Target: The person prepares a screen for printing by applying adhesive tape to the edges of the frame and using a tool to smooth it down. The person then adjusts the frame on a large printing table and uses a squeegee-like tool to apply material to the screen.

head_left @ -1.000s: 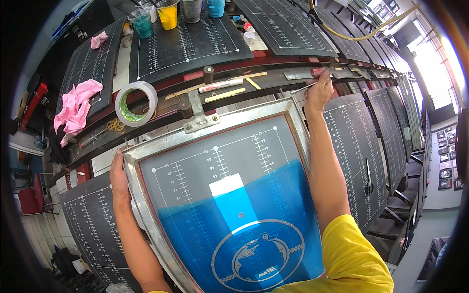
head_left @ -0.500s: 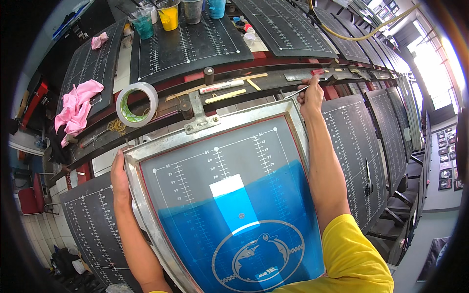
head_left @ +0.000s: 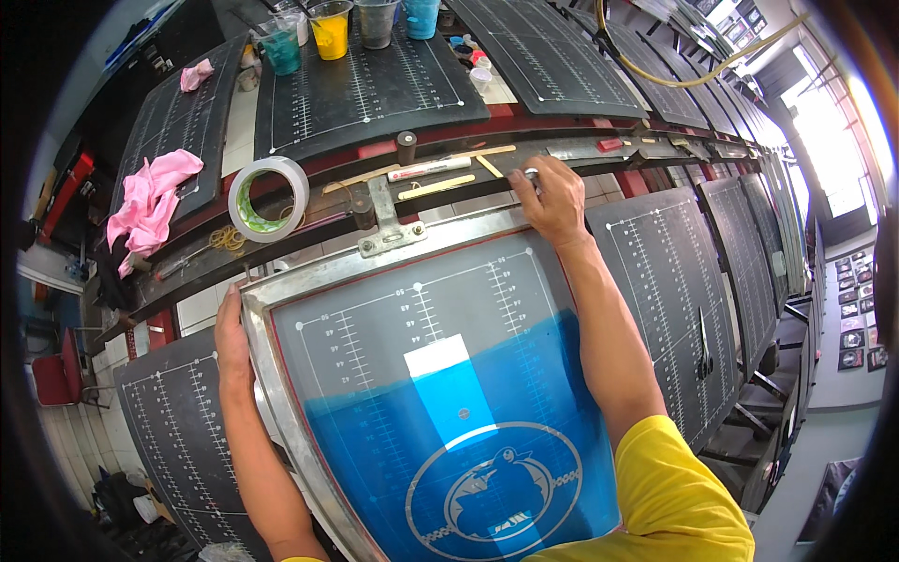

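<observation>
A metal-framed printing screen [head_left: 459, 228] lies over a dark board with white scale marks. Its mesh carries a blue stencil [head_left: 375, 440] with a bird emblem inside a ring, and a pale strip [head_left: 435, 359] shows through. My left hand [head_left: 234, 337] grips the frame's left side near the far corner. At the far right corner, my right hand [head_left: 554, 206] is closed around a small object with a silvery end; its kind is mostly hidden. A metal bracket [head_left: 386, 236] is bolted to the frame's far bar. Just beyond lie a white marker [head_left: 431, 169] and a pale yellow stick [head_left: 435, 187].
A tape roll [head_left: 300, 192] and a pink cloth [head_left: 154, 201] are at left. Cups of yellow [head_left: 331, 39], teal [head_left: 281, 54] and blue [head_left: 419, 21] paint stand on a far board. Scissors [head_left: 704, 347] rest on the right-hand board. A yellow hose [head_left: 655, 71] hangs at upper right.
My right hand has moved left and nearer, onto the far right corner of the frame. A thin rod showed in it before; only a silvery end shows now. My left hand stays put.
</observation>
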`<state>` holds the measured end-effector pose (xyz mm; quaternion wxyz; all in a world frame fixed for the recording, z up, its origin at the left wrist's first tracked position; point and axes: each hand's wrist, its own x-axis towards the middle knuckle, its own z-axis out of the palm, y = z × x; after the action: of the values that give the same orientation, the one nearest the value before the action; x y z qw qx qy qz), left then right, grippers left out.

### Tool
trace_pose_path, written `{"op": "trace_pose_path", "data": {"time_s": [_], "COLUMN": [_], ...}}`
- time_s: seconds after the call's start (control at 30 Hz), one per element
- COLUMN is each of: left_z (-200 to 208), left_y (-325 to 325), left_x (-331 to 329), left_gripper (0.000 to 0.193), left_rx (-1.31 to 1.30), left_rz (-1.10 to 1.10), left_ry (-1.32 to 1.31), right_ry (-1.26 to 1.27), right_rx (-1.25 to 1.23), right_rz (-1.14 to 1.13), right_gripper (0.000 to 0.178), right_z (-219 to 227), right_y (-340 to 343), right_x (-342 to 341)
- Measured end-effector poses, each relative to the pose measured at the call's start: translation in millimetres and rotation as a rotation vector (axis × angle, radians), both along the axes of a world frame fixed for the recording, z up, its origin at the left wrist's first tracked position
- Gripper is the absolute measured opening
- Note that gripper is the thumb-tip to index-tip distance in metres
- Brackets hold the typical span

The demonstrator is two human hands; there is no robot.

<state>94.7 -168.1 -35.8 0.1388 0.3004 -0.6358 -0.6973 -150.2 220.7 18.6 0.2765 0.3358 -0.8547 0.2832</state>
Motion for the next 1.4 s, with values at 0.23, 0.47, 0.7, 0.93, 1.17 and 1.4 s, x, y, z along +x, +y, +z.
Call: {"op": "trace_pose_path", "data": {"time_s": [0.23,0.47,0.7,0.93,1.17,1.4], "left_z": [-2.1,1.1,-2.6,-12.5,-19.5,-2.9], "left_y": [5.5,-0.2,-0.4,-6.9,-12.3,0.6], "left_x": [-4.7,0.1,-0.5,-0.1,0.4,-1.8], "left_gripper": [0.042,0.041,0.041,0.044,0.050,0.047], "left_rx": [-0.027,0.042,0.069,0.061,-0.012,-0.100], "left_rz": [0.064,0.003,0.002,0.004,0.045,0.050], "left_ry": [-0.009,-0.050,-0.020,-0.002,-0.076,-0.053], "right_ry": [-0.442,-1.221,-1.036,-0.588,-0.741,-0.702], "right_rx": [-0.763,-0.039,0.009,-0.088,-0.872,-0.828], "right_rz": [-0.386,-0.460,-0.233,-0.559,-0.365,-0.279], "right_gripper": [0.038,0.038,0.027,0.053,0.048,0.033], "right_z": [4.4,12.8,7.7,24.5,25.4,10.5], "right_y": [62.6,56.5,65.5,63.6,66.4,62.2], "right_x": [-44.7,-30.2,-30.5,-36.6,-39.9,-43.4]}}
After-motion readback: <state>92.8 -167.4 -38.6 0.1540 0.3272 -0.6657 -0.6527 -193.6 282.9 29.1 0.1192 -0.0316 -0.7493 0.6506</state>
